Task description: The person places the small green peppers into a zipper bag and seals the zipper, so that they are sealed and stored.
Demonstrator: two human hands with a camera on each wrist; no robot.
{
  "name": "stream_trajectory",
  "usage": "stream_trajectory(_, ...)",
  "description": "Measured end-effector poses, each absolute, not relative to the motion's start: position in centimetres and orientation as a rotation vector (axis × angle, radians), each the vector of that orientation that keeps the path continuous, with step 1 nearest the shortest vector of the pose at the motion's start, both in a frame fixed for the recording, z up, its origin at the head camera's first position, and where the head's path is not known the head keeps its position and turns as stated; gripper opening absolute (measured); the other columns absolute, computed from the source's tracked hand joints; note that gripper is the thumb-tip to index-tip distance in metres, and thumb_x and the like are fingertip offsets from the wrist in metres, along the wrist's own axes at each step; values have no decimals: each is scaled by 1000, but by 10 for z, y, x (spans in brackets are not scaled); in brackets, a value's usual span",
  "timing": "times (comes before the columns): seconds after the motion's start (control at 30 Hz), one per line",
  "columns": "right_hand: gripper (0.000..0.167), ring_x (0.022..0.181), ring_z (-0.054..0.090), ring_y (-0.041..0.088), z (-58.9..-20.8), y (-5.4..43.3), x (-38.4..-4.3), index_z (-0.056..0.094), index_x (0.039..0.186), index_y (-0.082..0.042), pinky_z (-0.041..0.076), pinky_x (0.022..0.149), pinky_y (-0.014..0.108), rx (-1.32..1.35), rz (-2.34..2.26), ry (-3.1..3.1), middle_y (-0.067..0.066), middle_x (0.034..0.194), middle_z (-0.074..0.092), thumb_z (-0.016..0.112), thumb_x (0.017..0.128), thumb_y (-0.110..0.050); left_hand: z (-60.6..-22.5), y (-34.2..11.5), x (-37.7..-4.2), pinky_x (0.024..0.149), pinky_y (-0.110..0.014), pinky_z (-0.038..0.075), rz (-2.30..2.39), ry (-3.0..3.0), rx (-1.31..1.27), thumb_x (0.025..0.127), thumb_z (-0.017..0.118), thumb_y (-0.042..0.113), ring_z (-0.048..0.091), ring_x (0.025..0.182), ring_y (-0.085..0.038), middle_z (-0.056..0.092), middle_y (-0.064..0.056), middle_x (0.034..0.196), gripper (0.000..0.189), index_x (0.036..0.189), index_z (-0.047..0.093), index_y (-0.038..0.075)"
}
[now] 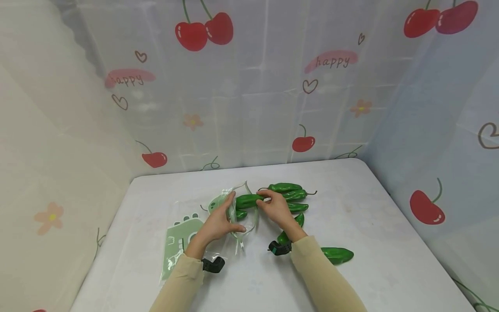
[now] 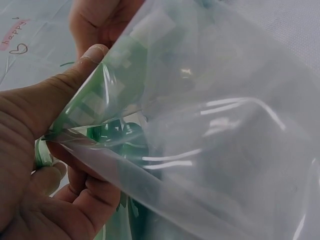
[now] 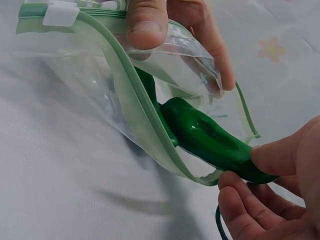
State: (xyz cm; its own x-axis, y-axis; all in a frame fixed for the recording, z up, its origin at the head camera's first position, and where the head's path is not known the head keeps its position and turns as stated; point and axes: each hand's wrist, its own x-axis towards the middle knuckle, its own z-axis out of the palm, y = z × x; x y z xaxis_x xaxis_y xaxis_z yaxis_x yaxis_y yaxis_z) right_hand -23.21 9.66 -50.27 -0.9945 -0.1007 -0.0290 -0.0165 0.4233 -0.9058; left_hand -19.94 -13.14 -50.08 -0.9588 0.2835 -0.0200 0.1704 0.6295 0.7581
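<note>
A clear zip bag (image 3: 85, 90) with a pale green zip edge and a white slider has its mouth open toward the right. My left hand (image 1: 217, 223) holds it at the mouth, thumb over the zip edge and fingers on the far side. My right hand (image 1: 276, 210) pinches one end of a long green pepper (image 3: 200, 132), whose other end lies within the bag's mouth. Another green pepper (image 1: 241, 214) shows inside the bag. In the left wrist view, the clear plastic (image 2: 225, 150) covers much of the contents.
Several green peppers (image 1: 286, 187) lie in a group beyond and beside the right hand. One more pepper (image 1: 337, 255) lies by the right forearm. Flat at the left is clear plastic with a green cartoon print (image 1: 175, 249). Everything stands on a white table (image 1: 390, 242).
</note>
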Motion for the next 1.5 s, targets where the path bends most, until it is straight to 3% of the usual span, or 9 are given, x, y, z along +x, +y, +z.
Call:
stream_trajectory(0.3,35,94,71,19,-498,91,-232,69,131,-10,57,77,35,-78,-1699,2558,12,123,65,72,97,-18,-497,-130,-200,115,-56,40,1235,2719,381,71,96,32,42,147,-35,32,-12,168,123,167,20,25)
stream_trajectory(0.57,20,88,71,17,-502,87,-233,69,113,-13,58,78,34,-40,-1779,2504,9,114,67,75,94,-15,-496,-130,-200,114,-55,41,1234,2716,385,71,96,33,44,145,-33,33,-12,167,123,167,20,25)
stream_trajectory(0.87,20,88,73,16,-501,85,-233,70,114,-10,59,79,35,-50,-1789,2502,11,116,69,73,95,-14,-495,-130,-200,112,-54,42,1242,2711,389,71,97,33,47,143,-33,32,-11,168,123,167,20,24)
stream_trajectory(1.2,19,82,72,15,-497,80,-233,72,111,-12,55,72,30,-77,-1789,2518,7,101,67,74,93,-15,-494,-130,-200,114,-56,40,1262,2697,392,71,96,33,40,148,-36,30,-11,169,122,166,21,25)
stream_trajectory(1.5,17,84,70,14,-500,76,-232,74,108,-12,56,71,29,-97,-1758,2544,7,98,68,75,92,-13,-497,-129,-201,115,-55,40,1262,2689,390,70,97,34,42,147,-34,31,-11,168,124,167,19,26)
